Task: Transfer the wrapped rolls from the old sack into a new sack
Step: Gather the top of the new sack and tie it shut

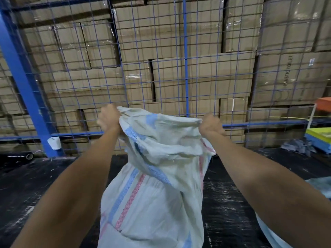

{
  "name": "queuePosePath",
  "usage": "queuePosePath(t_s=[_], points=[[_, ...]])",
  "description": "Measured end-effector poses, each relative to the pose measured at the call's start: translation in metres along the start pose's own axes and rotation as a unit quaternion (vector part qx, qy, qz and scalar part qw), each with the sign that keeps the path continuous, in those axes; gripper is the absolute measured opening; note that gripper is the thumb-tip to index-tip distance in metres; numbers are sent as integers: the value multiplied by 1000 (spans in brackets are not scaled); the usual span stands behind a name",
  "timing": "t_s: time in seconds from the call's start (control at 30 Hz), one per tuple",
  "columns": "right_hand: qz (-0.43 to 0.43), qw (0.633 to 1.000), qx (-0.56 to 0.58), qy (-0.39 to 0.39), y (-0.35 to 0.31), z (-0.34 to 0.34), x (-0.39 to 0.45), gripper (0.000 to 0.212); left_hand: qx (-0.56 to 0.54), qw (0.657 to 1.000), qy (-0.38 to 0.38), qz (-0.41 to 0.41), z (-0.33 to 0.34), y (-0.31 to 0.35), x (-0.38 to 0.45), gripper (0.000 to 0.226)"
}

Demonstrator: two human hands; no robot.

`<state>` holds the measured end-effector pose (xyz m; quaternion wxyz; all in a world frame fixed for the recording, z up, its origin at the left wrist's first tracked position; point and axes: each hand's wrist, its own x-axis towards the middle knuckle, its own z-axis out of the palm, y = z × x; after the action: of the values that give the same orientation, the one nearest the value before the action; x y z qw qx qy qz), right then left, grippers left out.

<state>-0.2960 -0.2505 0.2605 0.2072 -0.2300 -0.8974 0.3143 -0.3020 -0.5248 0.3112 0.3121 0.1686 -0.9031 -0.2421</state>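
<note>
sack [152,194] upright — mouth topmost

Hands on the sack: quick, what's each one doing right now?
Left hand: fingers curled, gripping the left end of the sack at its bunched top edge.
Right hand: fingers curled, gripping the right end of that edge.

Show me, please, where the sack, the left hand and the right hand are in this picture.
sack [154,199]: head view, on the striped front of its body.
left hand [108,117]: head view, on the back of the hand gripping the sack's top edge.
right hand [210,125]: head view, on the back of the hand gripping the top edge.
</note>
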Motion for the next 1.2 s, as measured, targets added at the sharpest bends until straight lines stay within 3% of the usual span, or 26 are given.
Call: queuePosePath(t_s=[0.07,0.1,0.2,0.3,0.37,0.47,0.5,0.57,0.63,0.67,0.73,0.8,0.87,0.93,0.97,1.03,1.1,1.13,1.2], points=[[6,999,-13,37,1,-2,-3,28,1,998,55,-13,-4,-6,15,25],[0,1000,6,20,-2,-3,-3,27,-13,999,42,-24,-9,-4,20,25],[-21,982,126,-138,-30,-20,-1,31,-152,983,-102,-26,-26,22,19,20],[-22,944,229,-238,-74,-43,-1,46,-330,910,-244,-60,-46,53,16,11],[-55,939,217,-263,-100,-63,-11,46,-394,881,-256,-56,-53,71,16,8],[-121,938,131,-296,-119,-85,-23,20,-435,868,-239,-21,-55,82,18,23],[-129,944,109,-285,-120,-89,-24,20,-439,867,-235,-7,-53,83,20,28],[-141,968,86,-188,-116,-85,-13,25,-455,863,-220,9,-49,81,19,34],[-122,978,143,-85,-110,-76,-2,35,-488,853,-182,2,-43,76,19,40],[-101,974,191,-72,-107,-74,1,43,-498,851,-165,-7,-42,74,19,39],[-65,939,305,-147,-107,-75,2,39,-470,866,-167,-25,-34,70,17,25],[-53,856,444,-261,-116,-80,-4,18,-444,859,-254,-32,-28,69,13,20],[-66,767,561,-304,-127,-83,-7,20,-468,792,-392,4,-26,73,4,40],[-98,762,575,-281,-138,-84,-8,30,-502,724,-471,41,-26,76,-6,54],[-108,765,576,-268,-139,-86,-10,34,-508,710,-485,50,-26,78,-10,54],[-110,752,598,-257,-134,-87,-11,41,-498,719,-479,73,-26,82,-15,36],[-106,747,603,-259,-124,-85,-14,41,-472,787,-395,48,-25,87,-14,18],[-109,766,581,-253,-119,-84,-17,41,-459,822,-337,19,-24,90,-11,14],[-125,842,472,-231,-108,-79,-26,46,-487,829,-273,-39,-22,94,-7,16]])
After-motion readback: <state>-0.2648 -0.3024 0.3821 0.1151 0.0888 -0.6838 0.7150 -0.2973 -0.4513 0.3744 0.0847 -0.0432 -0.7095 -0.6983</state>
